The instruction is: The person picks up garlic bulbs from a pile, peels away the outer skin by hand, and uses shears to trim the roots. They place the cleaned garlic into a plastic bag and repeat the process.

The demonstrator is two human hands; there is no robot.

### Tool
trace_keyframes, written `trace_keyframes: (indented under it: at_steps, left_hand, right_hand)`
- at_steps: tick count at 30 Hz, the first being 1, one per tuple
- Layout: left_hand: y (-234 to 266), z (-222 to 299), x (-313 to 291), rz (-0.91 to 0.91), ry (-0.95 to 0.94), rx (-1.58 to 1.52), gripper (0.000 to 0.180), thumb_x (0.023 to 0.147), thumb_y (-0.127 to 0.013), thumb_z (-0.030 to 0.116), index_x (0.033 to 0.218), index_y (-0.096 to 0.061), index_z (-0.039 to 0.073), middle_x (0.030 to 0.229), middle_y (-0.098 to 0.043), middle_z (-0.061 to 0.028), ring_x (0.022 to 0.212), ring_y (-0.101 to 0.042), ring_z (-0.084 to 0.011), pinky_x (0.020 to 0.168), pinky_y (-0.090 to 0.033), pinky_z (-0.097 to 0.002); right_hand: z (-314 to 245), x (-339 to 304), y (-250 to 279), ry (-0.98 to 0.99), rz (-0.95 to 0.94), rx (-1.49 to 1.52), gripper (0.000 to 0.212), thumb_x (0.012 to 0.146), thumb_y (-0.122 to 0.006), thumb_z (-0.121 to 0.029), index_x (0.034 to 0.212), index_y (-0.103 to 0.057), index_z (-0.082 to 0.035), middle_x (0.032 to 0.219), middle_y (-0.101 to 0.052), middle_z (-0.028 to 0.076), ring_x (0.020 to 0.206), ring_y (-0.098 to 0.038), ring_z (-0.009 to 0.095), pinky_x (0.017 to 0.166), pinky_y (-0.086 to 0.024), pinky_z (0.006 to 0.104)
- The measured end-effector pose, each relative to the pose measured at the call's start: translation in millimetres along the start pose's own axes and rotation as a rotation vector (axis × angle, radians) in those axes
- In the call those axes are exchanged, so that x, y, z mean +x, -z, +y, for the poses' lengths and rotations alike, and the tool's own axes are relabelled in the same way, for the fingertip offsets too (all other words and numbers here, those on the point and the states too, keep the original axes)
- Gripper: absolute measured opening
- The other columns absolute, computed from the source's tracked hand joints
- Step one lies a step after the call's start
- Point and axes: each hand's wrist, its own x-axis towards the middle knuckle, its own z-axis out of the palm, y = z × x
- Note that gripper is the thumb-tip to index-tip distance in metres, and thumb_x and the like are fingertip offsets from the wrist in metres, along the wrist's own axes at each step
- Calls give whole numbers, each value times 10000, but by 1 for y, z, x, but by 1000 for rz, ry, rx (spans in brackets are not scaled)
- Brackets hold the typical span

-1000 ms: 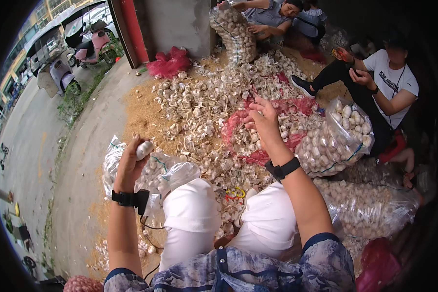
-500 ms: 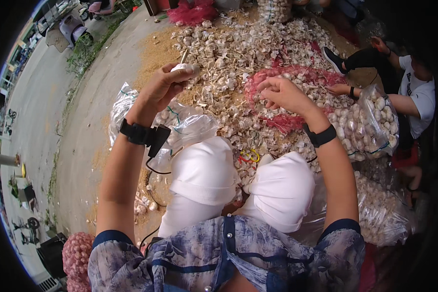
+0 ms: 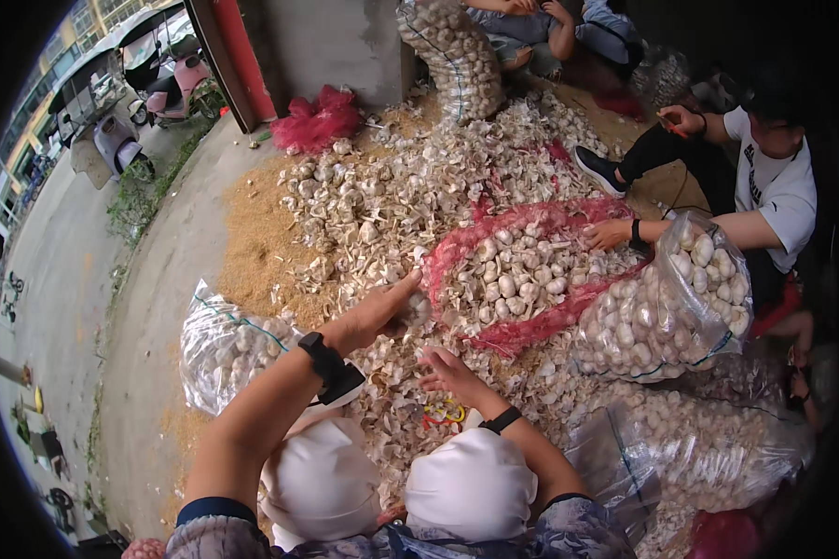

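My left hand (image 3: 387, 307) reaches over the heap by the near-left edge of the red mesh bag (image 3: 541, 328). Its fingers are bent round a pale, slightly blurred garlic bulb (image 3: 417, 312), and the hand hides part of it. Whole garlic bulbs (image 3: 508, 279) lie in the bag's open middle. My right hand (image 3: 449, 374) hovers lower, over loose garlic skins (image 3: 396, 373), fingers apart and holding nothing. Below it, near my knees, sits a small thing with yellow and red loops (image 3: 445, 413); its kind is unclear.
White cloth covers my knees (image 3: 471, 484). Clear plastic sacks of garlic stand at left (image 3: 228, 349) and right (image 3: 657, 312). A co-worker's hand (image 3: 609, 233) rests on the mesh bag's far side. A full garlic sack (image 3: 452, 61) stands at the back, near other seated people.
The view has shifted, showing more of the far side. My left hand, earlier raised with a garlic bulb, has swung right and forward to the mesh bag. My right hand has lowered toward my knees.
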Motion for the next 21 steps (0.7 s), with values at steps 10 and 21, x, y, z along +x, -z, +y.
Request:
trace_keyframes:
  at_steps: [10, 21]
  left_hand:
    - [-44, -54, 18, -104, -278, 1187, 394, 798, -780, 325, 963, -636, -2, 825, -686, -200, 775, -687, -344, 696, -540, -412]
    - [-41, -74, -1, 83, -353, 1434, 458, 819, -691, 499, 762, -666, 45, 696, -645, -173, 663, -663, -363, 589, -518, -448]
  right_hand:
    - [-57, -14, -2, -61, -62, 387, 452, 978, -500, -484, 1194, -591, -97, 999, -691, 63, 805, -707, 203, 632, -590, 337]
    - [-26, -4, -8, -59, 33, 541, 364, 966, -503, -406, 1073, -647, -90, 955, -707, 66, 817, -710, 215, 655, -570, 335]
